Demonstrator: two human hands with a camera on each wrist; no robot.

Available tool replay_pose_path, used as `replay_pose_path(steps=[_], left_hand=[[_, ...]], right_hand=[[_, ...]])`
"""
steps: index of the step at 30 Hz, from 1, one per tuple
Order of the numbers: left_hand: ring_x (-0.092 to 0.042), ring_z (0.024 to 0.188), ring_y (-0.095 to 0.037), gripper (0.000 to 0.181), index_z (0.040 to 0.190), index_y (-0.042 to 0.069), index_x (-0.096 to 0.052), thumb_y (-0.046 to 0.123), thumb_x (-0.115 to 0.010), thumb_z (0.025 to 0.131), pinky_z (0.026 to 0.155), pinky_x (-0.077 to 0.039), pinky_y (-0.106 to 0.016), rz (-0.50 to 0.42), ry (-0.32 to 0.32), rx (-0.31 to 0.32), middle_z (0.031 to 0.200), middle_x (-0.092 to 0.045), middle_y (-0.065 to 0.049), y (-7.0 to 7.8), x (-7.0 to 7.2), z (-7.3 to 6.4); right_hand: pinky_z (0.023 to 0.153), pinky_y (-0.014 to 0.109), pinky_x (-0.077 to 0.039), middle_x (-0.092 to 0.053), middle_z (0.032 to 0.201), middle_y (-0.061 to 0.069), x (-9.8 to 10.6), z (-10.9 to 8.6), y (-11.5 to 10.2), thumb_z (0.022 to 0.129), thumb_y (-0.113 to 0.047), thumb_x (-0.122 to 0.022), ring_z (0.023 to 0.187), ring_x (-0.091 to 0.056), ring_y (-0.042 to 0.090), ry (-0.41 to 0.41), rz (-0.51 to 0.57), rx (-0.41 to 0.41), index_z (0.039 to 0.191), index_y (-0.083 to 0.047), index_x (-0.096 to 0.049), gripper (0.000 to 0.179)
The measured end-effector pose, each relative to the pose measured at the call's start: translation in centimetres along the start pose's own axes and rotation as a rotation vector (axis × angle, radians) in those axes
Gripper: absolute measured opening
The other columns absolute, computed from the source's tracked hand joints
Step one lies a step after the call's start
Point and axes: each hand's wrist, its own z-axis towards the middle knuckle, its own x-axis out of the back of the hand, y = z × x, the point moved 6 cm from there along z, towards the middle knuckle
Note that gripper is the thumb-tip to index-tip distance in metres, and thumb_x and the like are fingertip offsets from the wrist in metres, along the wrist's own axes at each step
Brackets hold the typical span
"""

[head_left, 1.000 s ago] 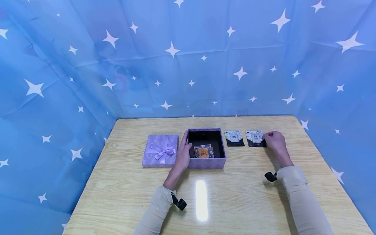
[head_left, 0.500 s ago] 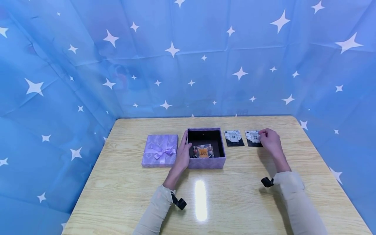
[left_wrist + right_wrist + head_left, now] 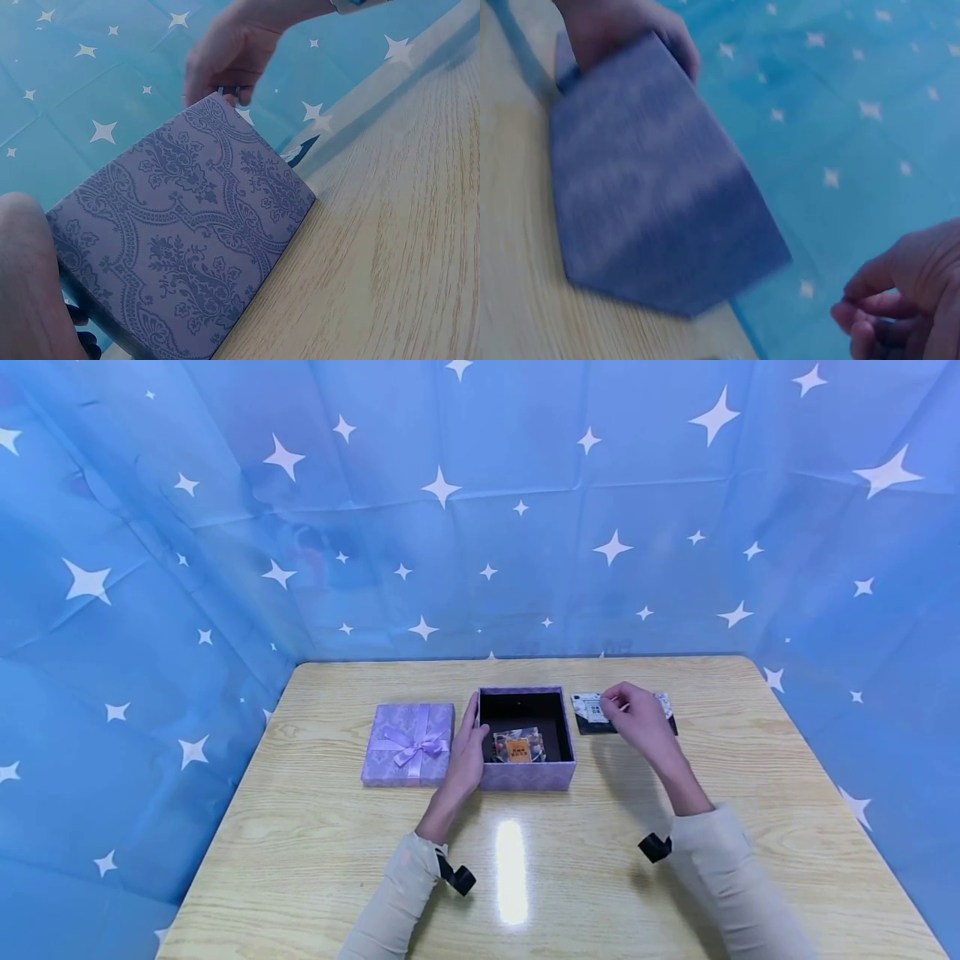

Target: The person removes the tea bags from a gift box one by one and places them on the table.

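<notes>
Right hand [image 3: 641,718] moved leftward, over two square black-and-white packets [image 3: 588,714]; fingers curled, nothing visible in them.
I list: left hand [image 3: 467,756] gripping open lavender patterned box [image 3: 525,777]; inside, clear orange-labelled packet [image 3: 519,748]; still outside on table [image 3: 262,843], both packets, ribboned lavender lid [image 3: 397,762].

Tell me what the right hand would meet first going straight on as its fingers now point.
Probably the packet nearest the open box; the right hand points down-left at it, though height is hard to judge.

Starry blue backdrop [image 3: 480,552] behind wooden table [image 3: 300,860]
</notes>
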Motion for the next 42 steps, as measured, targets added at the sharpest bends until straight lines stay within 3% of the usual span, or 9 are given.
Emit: replay_pose_path(steps=[11, 17, 24, 27, 34, 42], left_hand=[[-0.018, 0.159, -0.022, 0.062, 0.167, 0.041, -0.017, 0.022, -0.036, 0.110, 0.128, -0.018, -0.049, -0.004, -0.001, 0.009, 0.174, -0.015, 0.008, 0.0, 0.1, 0.0], [-0.017, 0.159, -0.026, 0.063, 0.168, 0.036, -0.019, 0.019, -0.036, 0.110, 0.128, -0.016, -0.050, 0.000, 0.005, 0.008, 0.174, -0.016, 0.006, -0.1, 0.0, 0.1], [-0.022, 0.157, -0.029, 0.062, 0.168, 0.036, -0.019, 0.021, -0.036, 0.110, 0.127, -0.020, -0.052, 0.007, 0.011, 0.007, 0.175, -0.017, 0.000, -0.2, 0.0, 0.1], [-0.023, 0.157, -0.029, 0.063, 0.168, 0.037, -0.018, 0.021, -0.037, 0.110, 0.126, -0.021, -0.052, 0.004, 0.009, 0.007, 0.175, -0.017, 0.001, -0.2, 0.1, 0.1], [-0.023, 0.156, -0.025, 0.062, 0.167, 0.041, -0.019, 0.021, -0.037, 0.110, 0.124, -0.025, -0.053, 0.007, 0.005, 0.018, 0.173, -0.018, 0.005, -0.2, 0.1, 0.0], [-0.018, 0.158, -0.027, 0.063, 0.167, 0.040, -0.019, 0.019, -0.036, 0.110, 0.126, -0.020, -0.054, -0.002, 0.004, 0.009, 0.174, -0.017, 0.003, -0.1, 0.1, 0.0]], right_hand=[[0.063, 0.031, -0.047, -0.066, 0.086, 0.009, -4.8, -0.5, -5.6, 0.104, -0.012, -0.063, 0.071, -0.056, 0.020, -0.097, 0.052, 0.190, 0.107, -0.003, -0.069, 0.012], [0.064, 0.030, -0.047, -0.069, 0.089, 0.017, -6.8, -0.7, -6.6, 0.105, -0.013, -0.062, 0.070, -0.057, 0.017, -0.157, 0.090, 0.249, 0.109, -0.004, -0.069, 0.012], [0.061, 0.029, -0.048, -0.068, 0.084, 0.010, -8.5, -0.5, -7.2, 0.104, -0.012, -0.063, 0.065, -0.056, 0.015, -0.174, 0.094, 0.297, 0.106, -0.007, -0.069, 0.008], [0.062, 0.030, -0.049, -0.070, 0.085, 0.007, -9.5, -0.3, -7.4, 0.103, -0.010, -0.065, 0.065, -0.058, 0.013, -0.201, 0.015, 0.318, 0.107, -0.005, -0.070, 0.008], [0.072, 0.039, -0.058, -0.076, 0.096, 0.003, -11.0, -0.4, -7.9, 0.096, -0.014, -0.075, 0.082, -0.071, 0.017, -0.289, -0.295, 0.353, 0.113, -0.006, -0.073, 0.018], [0.072, 0.041, -0.057, -0.074, 0.107, 0.009, -11.5, 0.1, -8.4, 0.092, -0.019, -0.082, 0.085, -0.067, 0.023, -0.347, -0.487, 0.341, 0.122, -0.005, -0.072, 0.034]])
